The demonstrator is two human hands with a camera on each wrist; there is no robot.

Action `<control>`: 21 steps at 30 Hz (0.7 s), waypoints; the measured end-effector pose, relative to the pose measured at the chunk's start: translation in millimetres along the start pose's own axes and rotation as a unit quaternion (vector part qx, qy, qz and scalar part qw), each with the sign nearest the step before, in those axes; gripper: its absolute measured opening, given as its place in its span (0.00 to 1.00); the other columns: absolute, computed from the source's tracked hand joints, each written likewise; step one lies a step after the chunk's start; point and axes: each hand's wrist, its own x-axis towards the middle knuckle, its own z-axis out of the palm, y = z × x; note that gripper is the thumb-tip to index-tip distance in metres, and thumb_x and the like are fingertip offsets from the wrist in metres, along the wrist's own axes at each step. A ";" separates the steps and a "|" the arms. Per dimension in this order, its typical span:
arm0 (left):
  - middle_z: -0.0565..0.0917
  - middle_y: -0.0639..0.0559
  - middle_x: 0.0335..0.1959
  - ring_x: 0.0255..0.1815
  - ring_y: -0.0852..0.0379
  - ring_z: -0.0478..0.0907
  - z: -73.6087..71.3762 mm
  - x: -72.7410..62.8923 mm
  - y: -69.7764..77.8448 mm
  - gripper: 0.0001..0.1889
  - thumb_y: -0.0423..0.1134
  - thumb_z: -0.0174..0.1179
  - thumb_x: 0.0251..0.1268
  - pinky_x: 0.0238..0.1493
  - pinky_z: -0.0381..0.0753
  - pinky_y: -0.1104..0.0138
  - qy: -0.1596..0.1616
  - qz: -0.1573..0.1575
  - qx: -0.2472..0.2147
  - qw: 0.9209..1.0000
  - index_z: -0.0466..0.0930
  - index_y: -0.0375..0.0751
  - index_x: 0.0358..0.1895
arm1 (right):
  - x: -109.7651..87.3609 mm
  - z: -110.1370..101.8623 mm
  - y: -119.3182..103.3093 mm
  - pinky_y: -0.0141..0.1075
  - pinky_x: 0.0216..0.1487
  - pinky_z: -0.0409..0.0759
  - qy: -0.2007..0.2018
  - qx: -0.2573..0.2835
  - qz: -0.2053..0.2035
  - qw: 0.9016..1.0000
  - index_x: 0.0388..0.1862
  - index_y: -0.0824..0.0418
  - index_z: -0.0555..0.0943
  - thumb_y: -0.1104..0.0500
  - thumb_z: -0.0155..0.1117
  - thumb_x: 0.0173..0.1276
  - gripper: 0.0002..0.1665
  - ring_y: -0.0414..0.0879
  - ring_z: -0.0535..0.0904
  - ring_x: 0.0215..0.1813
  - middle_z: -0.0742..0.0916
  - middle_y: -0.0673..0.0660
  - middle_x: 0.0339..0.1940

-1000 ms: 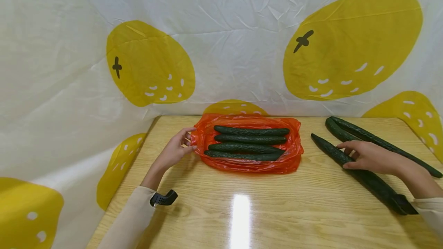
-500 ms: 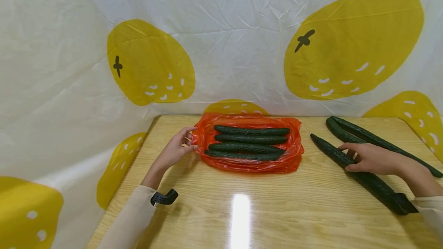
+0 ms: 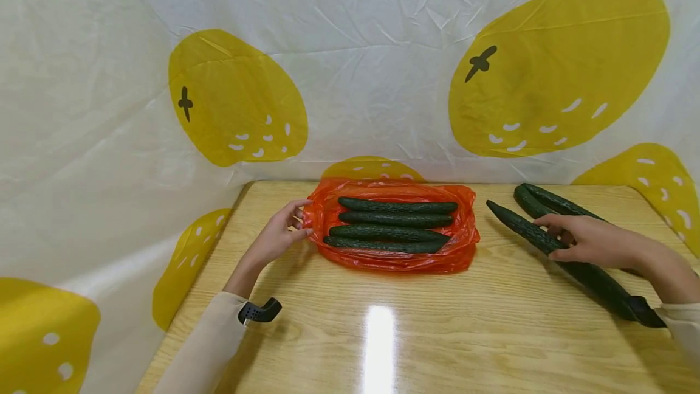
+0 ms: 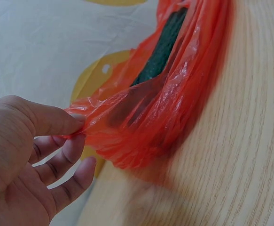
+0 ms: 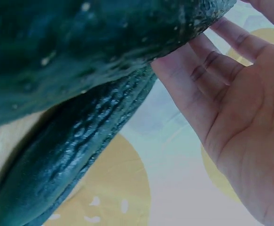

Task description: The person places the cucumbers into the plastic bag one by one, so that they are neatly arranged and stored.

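A red plastic bag [image 3: 465, 254] lies spread on the table with several dark green cucumbers [image 3: 396, 219] side by side on it. My left hand [image 3: 279, 236] pinches the bag's left edge between thumb and index finger; the left wrist view shows the pinched film [image 4: 108, 117] pulled taut. At the right, my right hand [image 3: 607, 242] grips another long cucumber [image 3: 519, 227] from above, around its middle. This cucumber slants from back left to front right, its near end close to my sleeve. The right wrist view shows the held cucumber [image 5: 80, 47] close up, with the fingers along its side.
Behind my right hand, two more cucumbers [image 3: 566, 202] lie partly hidden on the wooden table [image 3: 306, 339]. A white cloth [image 3: 383, 102] with yellow fruit prints hangs along the table's back and left. A black strap [image 3: 259, 312] circles my left wrist.
The cucumber in my right hand has risen slightly, its far tip shifting up and a little left. My right hand has moved slightly right. The left hand and bag look the same.
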 end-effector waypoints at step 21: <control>0.71 0.43 0.44 0.39 0.48 0.73 -1.1 -0.9 -0.2 0.31 0.27 0.65 0.67 0.33 0.76 0.69 0.002 0.000 -0.008 1.000 0.68 0.41 0.72 | 23.8 -21.3 -37.8 0.40 0.45 0.82 0.081 -0.037 -0.083 0.993 0.71 0.52 0.74 0.54 0.77 0.63 0.38 0.43 0.82 0.51 0.86 0.48 0.51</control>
